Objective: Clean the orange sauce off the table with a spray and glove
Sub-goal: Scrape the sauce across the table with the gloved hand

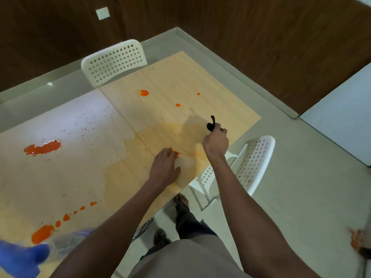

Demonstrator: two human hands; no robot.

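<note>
Nearest the camera, bottom left: a blurred clear plastic spray bottle w/ blue trigger head (24, 255), standing on the pale wooden table (70, 183), untouched by either hand. Just beyond it, a big orange sauce blot (41, 234) w/ a trail of drops leading away.

Left hand (165, 167) lies flat, fingers spread, pressing a whitish translucent glove or cloth (185, 162) onto a small orange smear near the table's near edge; can't tell which. Right hand (215, 142) is curled round a black sprayer top (211, 124); the bottle below is hidden.

Step, as I judge it: wiping a wetted patch. Much remains: a long orange puddle (43, 147) far left, round spots (144, 93) far side. Next move prob. needs spraying those, then wiping.

Two white perforated plastic chairs (114, 61) flank the table.
</note>
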